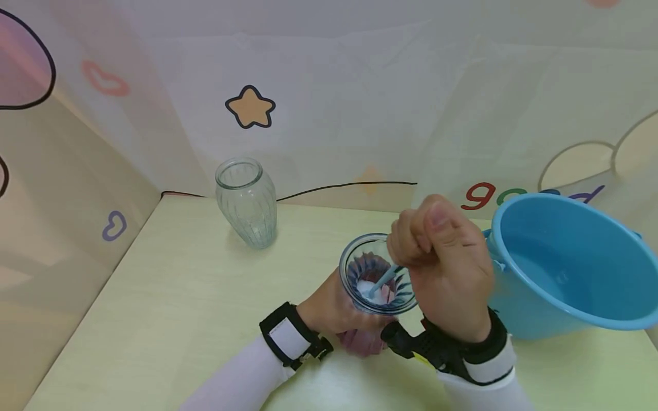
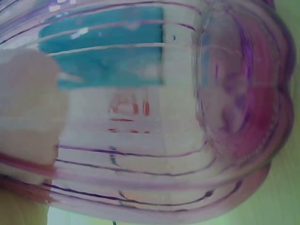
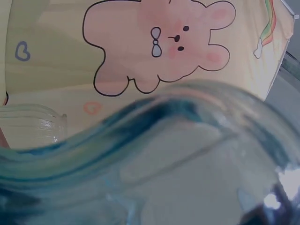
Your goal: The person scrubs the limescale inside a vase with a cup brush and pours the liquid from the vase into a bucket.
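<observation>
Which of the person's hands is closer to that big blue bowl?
The right hand. It is just beside the blue bowl, holding a small tool inside the glass jar. The left hand grips that jar from the far side, farther from the bowl.

pale wooden table (image 1: 169, 297), cartoon-printed cloth walls (image 1: 360, 91), soft even light

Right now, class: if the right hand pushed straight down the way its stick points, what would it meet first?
Probably the white stuff at the bottom of the jar, which the stick in the right hand already seems to touch; depth is unclear.
</observation>
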A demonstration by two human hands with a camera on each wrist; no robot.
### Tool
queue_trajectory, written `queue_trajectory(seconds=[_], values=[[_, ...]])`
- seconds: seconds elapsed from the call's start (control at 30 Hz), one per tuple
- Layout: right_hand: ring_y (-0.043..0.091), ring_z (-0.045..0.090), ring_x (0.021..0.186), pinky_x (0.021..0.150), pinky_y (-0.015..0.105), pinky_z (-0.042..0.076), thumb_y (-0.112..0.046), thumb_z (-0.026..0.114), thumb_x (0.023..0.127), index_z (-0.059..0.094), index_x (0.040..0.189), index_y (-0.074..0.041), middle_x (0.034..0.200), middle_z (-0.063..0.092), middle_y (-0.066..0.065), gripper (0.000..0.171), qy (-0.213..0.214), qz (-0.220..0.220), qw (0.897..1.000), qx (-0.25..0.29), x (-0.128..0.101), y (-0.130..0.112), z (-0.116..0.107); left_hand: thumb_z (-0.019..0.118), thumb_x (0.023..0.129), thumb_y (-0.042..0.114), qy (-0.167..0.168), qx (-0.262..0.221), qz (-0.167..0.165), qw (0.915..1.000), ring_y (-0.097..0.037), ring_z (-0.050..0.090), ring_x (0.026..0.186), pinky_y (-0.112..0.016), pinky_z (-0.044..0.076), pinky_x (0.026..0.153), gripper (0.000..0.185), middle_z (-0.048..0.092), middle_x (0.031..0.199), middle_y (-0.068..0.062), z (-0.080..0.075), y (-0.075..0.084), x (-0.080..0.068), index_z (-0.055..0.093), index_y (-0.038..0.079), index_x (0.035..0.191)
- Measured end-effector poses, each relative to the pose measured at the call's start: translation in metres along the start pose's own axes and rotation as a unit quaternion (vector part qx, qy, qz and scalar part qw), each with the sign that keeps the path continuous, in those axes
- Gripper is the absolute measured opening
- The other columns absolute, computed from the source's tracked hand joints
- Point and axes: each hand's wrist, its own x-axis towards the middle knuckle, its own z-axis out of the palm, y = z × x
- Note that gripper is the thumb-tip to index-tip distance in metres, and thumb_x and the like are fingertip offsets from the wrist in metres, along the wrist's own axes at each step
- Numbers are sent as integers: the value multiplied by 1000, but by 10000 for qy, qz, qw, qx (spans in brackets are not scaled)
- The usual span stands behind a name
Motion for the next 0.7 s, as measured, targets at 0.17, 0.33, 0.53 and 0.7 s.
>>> queue_trajectory(seconds=[0.17, 0.33, 0.53, 0.7], values=[[17, 29, 56, 48, 32, 23, -11, 31, 112, 35, 77, -3, 66, 26, 4, 36, -245, -7, 9987, -454, 0, 3, 5, 81, 77, -6, -231, -486, 0, 9986, -31, 66, 91, -34, 58, 94, 65, 64, 110, -30, 0, 0, 1, 47, -3, 133], [17, 32, 57, 50, 32, 25, -11, 31, 112, 35, 78, -3, 67, 26, 4, 36, -721, 247, 9948, -682, 0, 4, 3, 80, 80, -1, -405, -817, -58, 9958, -22, 67, 88, -36, 58, 96, 68, 62, 113, -32, -1, 0, 0, 44, 0, 138], [19, 38, 59, 51, 32, 30, -11, 32, 113, 36, 79, -3, 68, 31, 5, 35, -1152, 379, 9890, -846, 0, 5, 0, 78, 78, -3, -407, -827, -22, 9957, -28, 61, 99, -51, 56, 101, 71, 60, 119, -30, -1, -1, 0, 42, 2, 139], [18, 35, 58, 51, 31, 28, -14, 33, 113, 37, 79, -3, 67, 28, 4, 35, -875, 229, 9913, -958, 1, 5, 4, 77, 78, -2, -351, -608, 97, 9975, -40, 58, 106, -59, 52, 104, 74, 59, 122, -30, -2, -1, 0, 39, 2, 141]])
